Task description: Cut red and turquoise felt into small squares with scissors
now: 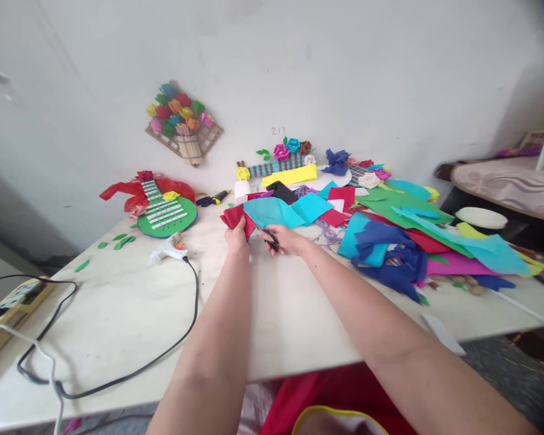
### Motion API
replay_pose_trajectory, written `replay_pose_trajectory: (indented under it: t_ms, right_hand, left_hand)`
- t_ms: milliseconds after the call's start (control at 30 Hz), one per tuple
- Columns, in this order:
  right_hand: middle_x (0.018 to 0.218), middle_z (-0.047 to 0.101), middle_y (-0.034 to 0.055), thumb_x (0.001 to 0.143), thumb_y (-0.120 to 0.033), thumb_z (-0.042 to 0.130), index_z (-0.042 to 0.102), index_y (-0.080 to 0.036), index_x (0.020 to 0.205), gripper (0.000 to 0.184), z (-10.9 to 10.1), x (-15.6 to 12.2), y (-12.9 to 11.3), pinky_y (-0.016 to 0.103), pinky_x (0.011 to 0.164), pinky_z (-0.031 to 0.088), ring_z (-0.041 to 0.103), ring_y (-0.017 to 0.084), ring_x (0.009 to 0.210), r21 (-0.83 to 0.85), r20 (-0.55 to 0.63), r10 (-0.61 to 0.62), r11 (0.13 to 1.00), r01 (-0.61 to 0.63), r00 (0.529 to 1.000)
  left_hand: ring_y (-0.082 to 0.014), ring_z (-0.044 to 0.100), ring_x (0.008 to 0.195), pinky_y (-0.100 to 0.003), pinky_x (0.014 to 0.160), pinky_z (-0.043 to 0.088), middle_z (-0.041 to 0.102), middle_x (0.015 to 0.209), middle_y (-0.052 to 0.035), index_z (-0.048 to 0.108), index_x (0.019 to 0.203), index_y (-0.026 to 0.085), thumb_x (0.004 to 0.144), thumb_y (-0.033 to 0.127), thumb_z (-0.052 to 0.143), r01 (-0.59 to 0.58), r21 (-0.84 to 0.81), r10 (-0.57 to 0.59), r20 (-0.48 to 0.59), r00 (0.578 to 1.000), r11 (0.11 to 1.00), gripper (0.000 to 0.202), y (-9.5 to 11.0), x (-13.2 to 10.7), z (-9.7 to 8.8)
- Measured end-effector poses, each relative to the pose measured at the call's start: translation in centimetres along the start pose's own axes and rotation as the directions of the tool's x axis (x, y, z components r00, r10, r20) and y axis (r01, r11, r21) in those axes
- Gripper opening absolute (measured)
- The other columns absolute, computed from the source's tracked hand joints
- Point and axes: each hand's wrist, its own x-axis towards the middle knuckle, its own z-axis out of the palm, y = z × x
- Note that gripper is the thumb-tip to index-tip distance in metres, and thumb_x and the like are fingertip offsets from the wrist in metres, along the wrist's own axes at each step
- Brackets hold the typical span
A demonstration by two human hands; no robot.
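Note:
My left hand (236, 237) is closed on a folded piece of red paper (236, 215) held above the white table (294, 314). My right hand (284, 239) is closed on black-handled scissors (269, 237), whose blades point toward the red paper. Sheets of turquoise paper (272, 211) lie just behind both hands.
A heap of coloured paper (403, 241) covers the right of the table. A white glue gun (168, 254) with a black cord (181, 338) lies at left, near a green paper guitar (165, 212). Paper flower crafts (184, 121) hang on the wall. A white plate (480, 217) sits far right.

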Motion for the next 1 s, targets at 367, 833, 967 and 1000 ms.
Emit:
replay_pose_trajectory:
  t_ms: [367,833,967,1000]
  right_hand:
    - [0.053,0.059,-0.0005,0.084,-0.05,0.051,0.055,-0.013,0.092,0.038,-0.3,-0.5,-0.4,0.015,0.027,0.028,0.057,0.01,0.04,0.058,0.05,0.014,0.998,-0.017,0.999]
    - [0.053,0.057,-0.0025,0.08,-0.05,0.056,0.058,-0.012,0.091,0.04,0.0,0.2,0.5,0.014,0.025,0.026,0.053,0.007,0.037,0.069,0.009,-0.017,0.997,0.016,1.0]
    - [0.054,0.057,-0.0028,0.08,-0.051,0.056,0.058,-0.012,0.092,0.04,0.0,0.4,0.8,0.014,0.025,0.027,0.053,0.006,0.037,0.08,0.008,-0.032,0.996,0.032,0.999]
    - [0.054,0.057,-0.0029,0.08,-0.051,0.056,0.058,-0.012,0.091,0.041,0.0,0.4,0.8,0.014,0.025,0.026,0.053,0.006,0.037,0.08,0.008,-0.032,0.996,0.031,0.999]
  left_hand:
    - [-0.0123,0.06,0.059,-0.022,0.054,0.048,0.06,0.062,-0.0013,0.059,0.074,0.011,0.065,0.016,0.069,0.046,-0.012,-0.046,0.024,0.999,0.999,0.014,0.2,-0.7,0.5]
    - [-0.0105,0.058,0.054,-0.021,0.054,0.048,0.061,0.062,-0.0011,0.059,0.071,0.011,0.064,0.019,0.071,0.011,-0.018,-0.01,0.066,0.998,1.0,0.016,-0.2,-0.4,0.3]
    - [-0.0107,0.058,0.054,-0.022,0.055,0.048,0.06,0.061,-0.0006,0.059,0.072,0.011,0.063,0.02,0.071,0.001,-0.012,0.0,0.063,0.998,1.0,0.017,-0.1,-0.4,0.3]
    - [-0.0108,0.058,0.054,-0.022,0.055,0.048,0.06,0.061,-0.0006,0.059,0.072,0.011,0.063,0.02,0.071,-0.003,-0.01,0.004,0.064,0.998,1.0,0.017,-0.1,-0.4,0.3]
